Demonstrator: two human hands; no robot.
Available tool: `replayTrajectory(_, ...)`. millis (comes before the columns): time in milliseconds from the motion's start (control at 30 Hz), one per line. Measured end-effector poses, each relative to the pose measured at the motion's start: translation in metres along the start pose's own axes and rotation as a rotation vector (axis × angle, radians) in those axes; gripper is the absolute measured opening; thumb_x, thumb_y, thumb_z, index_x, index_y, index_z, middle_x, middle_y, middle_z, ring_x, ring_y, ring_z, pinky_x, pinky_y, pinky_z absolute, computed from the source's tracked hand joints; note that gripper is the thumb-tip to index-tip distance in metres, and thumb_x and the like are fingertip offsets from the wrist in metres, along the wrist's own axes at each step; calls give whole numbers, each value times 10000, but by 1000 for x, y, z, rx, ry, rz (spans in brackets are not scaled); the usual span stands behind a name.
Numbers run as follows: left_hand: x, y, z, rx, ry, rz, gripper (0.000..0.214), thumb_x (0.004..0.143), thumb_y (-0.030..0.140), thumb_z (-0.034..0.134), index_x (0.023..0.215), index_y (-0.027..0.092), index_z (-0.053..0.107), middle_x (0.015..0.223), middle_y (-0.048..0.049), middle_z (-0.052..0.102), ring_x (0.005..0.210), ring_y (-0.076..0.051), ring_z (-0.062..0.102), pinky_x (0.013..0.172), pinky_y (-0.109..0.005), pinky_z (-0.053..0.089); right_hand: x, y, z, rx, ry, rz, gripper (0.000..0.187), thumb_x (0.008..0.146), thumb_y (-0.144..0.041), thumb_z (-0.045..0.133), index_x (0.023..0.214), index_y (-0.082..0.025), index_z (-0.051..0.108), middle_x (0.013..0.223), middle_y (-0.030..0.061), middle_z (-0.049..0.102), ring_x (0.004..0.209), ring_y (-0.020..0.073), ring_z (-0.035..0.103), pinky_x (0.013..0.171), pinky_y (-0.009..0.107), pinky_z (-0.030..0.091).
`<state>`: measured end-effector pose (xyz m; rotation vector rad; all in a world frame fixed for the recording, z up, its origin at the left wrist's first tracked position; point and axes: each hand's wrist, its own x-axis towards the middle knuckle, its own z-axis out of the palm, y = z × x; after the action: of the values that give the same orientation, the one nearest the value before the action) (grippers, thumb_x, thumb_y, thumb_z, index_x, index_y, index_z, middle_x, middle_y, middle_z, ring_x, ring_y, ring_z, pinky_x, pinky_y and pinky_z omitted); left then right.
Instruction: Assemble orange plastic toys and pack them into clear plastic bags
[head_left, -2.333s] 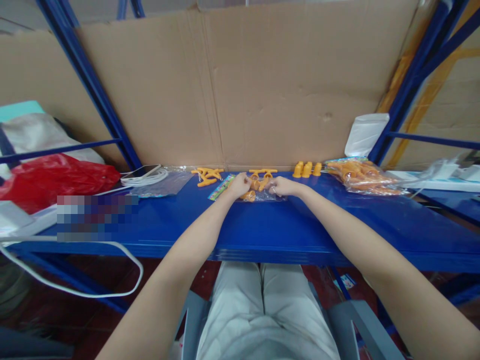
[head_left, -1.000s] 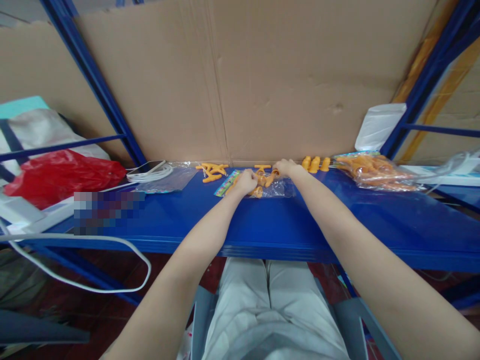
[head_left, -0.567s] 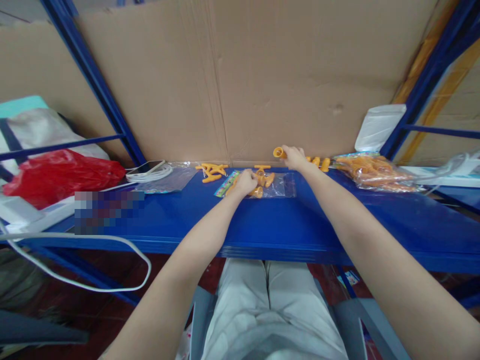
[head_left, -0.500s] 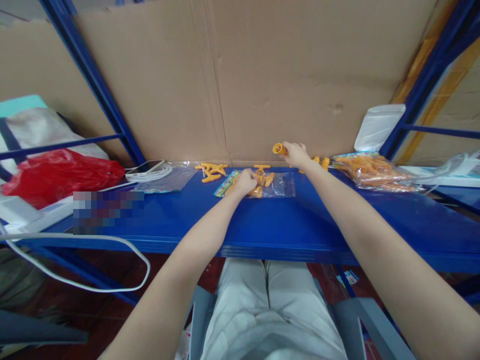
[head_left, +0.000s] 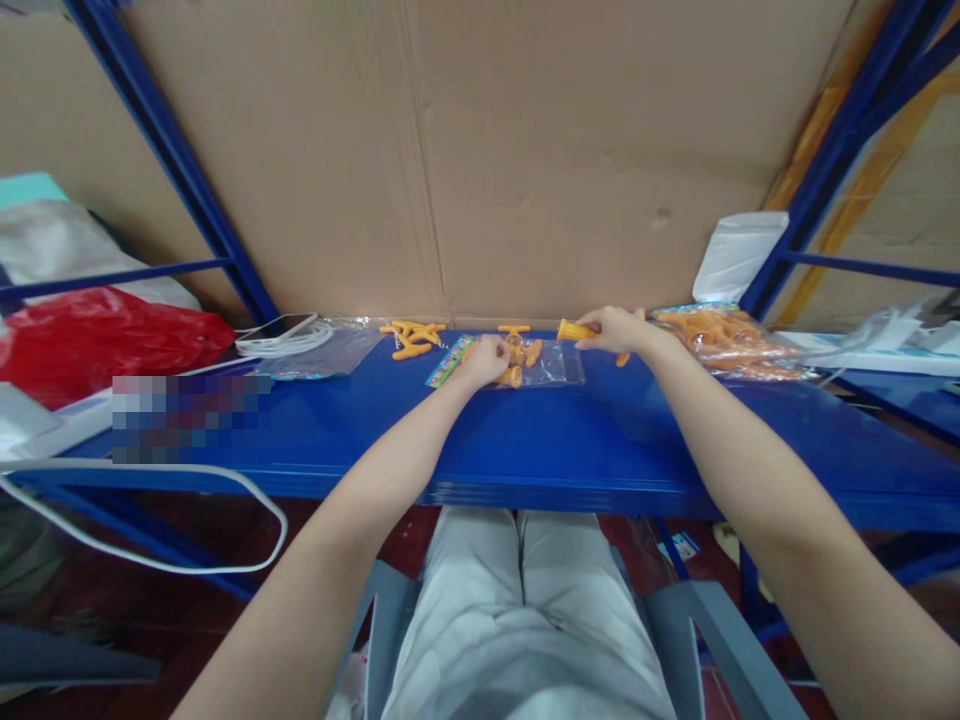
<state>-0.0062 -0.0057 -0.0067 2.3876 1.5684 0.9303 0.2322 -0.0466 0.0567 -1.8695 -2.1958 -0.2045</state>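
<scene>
My left hand (head_left: pixel 486 360) rests over a clear plastic bag (head_left: pixel 562 365) with a colourful header card (head_left: pixel 448 362). Its fingers are curled closed; what lies between them is hidden. Several orange plastic pieces (head_left: pixel 529 352) lie at the bag, beside those fingers; whether they are inside is unclear. To the right, my right hand (head_left: pixel 616 330) grips an orange cup-shaped plastic piece (head_left: pixel 574 330), its wide end pointing left, low over the table. Under that hand another orange piece (head_left: pixel 622 360) partly shows.
Loose orange T-shaped pieces (head_left: pixel 412 338) lie at the back left, by a flat clear bag (head_left: pixel 337 350) and a coiled white cable (head_left: pixel 289 340). A filled bag of orange pieces (head_left: pixel 720 340) sits right. Cardboard (head_left: pixel 525 170) backs the blue table (head_left: pixel 525 440); a red bag (head_left: pixel 112 340) is far left.
My right hand has come down and slightly right with the orange cup-shaped piece, closer to the tabletop. My left hand stays at the bag. The view has shifted slightly.
</scene>
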Motion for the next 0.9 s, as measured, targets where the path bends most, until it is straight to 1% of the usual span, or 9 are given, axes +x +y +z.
replayTrajectory(100, -2, 1, -3, 30, -24, 31, 152, 827, 119, 496, 747, 173, 614, 956, -87, 697, 935, -200, 636, 871, -292, 471, 1, 7, -3, -42, -65, -28, 406, 705, -430, 716, 1093, -310, 712, 950, 43, 729, 929, 295, 665, 906, 503, 398)
replayTrajectory(200, -3, 4, -6, 40, -51, 33, 163, 848, 124, 473, 767, 165, 609, 950, -99, 691, 919, -202, 639, 859, -300, 477, 0, 11, -4, -51, -185, -33, 392, 679, -389, 748, 1058, -288, 724, 959, 49, 725, 922, 281, 668, 848, 421, 456)
replayTrajectory(233, -3, 4, -7, 37, -57, 35, 160, 846, 119, 472, 773, 164, 607, 949, -99, 690, 918, -201, 639, 858, -300, 478, 0, 12, -3, -52, -227, -28, 387, 675, -377, 757, 1049, -283, 726, 962, 51, 724, 924, 279, 667, 837, 409, 466)
replayTrajectory(300, -3, 6, -7, 36, -67, 39, 153, 835, 101, 474, 780, 162, 603, 956, -101, 688, 927, -202, 637, 865, -301, 476, -1, 13, 0, -62, -282, -25, 369, 667, -377, 775, 1020, -277, 734, 977, 61, 721, 936, 288, 661, 838, 422, 472)
replayTrajectory(433, -4, 6, -8, 44, -57, 35, 148, 837, 101, 474, 787, 165, 597, 975, -106, 684, 952, -210, 632, 888, -314, 473, -1, 12, 7, -110, -281, -77, 324, 672, -424, 779, 948, -258, 745, 1000, 90, 713, 934, 318, 662, 845, 499, 470)
replayTrajectory(533, -4, 6, -7, 25, -40, 34, 136, 829, 102, 485, 783, 174, 592, 968, -92, 683, 955, -206, 633, 902, -316, 470, -2, 6, 8, -99, -326, -74, 311, 687, -408, 777, 956, -257, 745, 977, 91, 713, 899, 306, 671, 813, 483, 492)
replayTrajectory(633, -4, 5, -6, 20, -36, 35, 127, 831, 112, 489, 776, 177, 583, 975, -90, 679, 961, -205, 631, 903, -312, 468, -7, -8, 5, -26, -360, -84, 336, 674, -396, 793, 983, -272, 747, 964, 84, 714, 927, 311, 660, 804, 460, 501)
replayTrajectory(767, -4, 6, -7, 38, -53, 37, 126, 846, 122, 476, 789, 175, 576, 997, -98, 677, 975, -203, 625, 906, -305, 460, -14, -26, 0, 60, -348, -108, 326, 652, -401, 805, 943, -265, 749, 939, 79, 719, 950, 335, 648, 801, 454, 508)
replayTrajectory(900, -5, 7, -8, 47, -68, 41, 127, 855, 130, 464, 814, 174, 575, 1020, -95, 673, 984, -200, 621, 910, -303, 454, -16, -32, 2, 127, -296, -148, 333, 628, -439, 811, 887, -242, 738, 883, 86, 718, 925, 349, 657, 780, 465, 511)
